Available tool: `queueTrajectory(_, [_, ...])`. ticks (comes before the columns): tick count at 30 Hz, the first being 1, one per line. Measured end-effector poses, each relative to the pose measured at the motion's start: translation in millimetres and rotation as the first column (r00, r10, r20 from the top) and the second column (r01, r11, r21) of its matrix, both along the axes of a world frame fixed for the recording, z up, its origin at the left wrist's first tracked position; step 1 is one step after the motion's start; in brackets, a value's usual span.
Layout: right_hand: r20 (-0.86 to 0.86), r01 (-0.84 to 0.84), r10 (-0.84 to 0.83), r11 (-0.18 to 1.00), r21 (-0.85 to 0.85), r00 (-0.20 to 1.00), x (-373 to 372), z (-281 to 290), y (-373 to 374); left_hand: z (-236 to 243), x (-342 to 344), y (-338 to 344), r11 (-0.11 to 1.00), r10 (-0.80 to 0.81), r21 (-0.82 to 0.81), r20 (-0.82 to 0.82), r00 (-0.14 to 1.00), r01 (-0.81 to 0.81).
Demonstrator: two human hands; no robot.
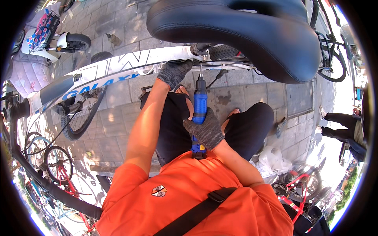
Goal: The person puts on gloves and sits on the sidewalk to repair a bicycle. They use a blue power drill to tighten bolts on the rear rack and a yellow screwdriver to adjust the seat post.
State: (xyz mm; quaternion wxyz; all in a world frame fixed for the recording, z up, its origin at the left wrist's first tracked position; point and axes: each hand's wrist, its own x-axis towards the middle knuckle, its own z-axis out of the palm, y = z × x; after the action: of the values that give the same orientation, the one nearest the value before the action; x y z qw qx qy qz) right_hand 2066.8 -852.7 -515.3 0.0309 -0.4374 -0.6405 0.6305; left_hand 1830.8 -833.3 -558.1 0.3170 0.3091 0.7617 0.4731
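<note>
In front of me stands a bicycle with a white frame [130, 59] carrying blue and black lettering, its black saddle [232, 29] close to my view. My right hand [206, 128], in a dark grey knit glove, is wrapped round the body of a blue power screwdriver [200, 103]. The tool's thin metal bit points up at the frame just below the saddle; whether it sits in a screw is too small to tell. My left hand [174, 73], gloved alike, is closed at the underside of the frame beside the bit. Its fingertips are partly hidden behind the frame.
A white scooter [51, 45] stands at the far left. Red bicycles [65, 179] are at the lower left and right. A clear plastic bag [271, 159] lies right of my knee. A bottle [113, 39] stands on the paving. Another person [344, 129] is at the right edge.
</note>
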Motion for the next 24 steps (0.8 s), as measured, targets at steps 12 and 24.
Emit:
queueTrajectory(12, [0.095, -0.065, 0.058, 0.996, 0.067, 0.994, -4.6, 2.3, 3.9, 5.9, 4.6, 2.2, 0.995, -0.012, 0.102, 0.099, 0.995, 0.002])
queueTrajectory(24, [0.021, -0.064, 0.067, 0.989, -0.131, 0.998, -5.7, 19.8, 12.6, 3.0, 7.5, 4.5, 0.962, -0.025, 0.271, 0.149, 0.989, -0.016])
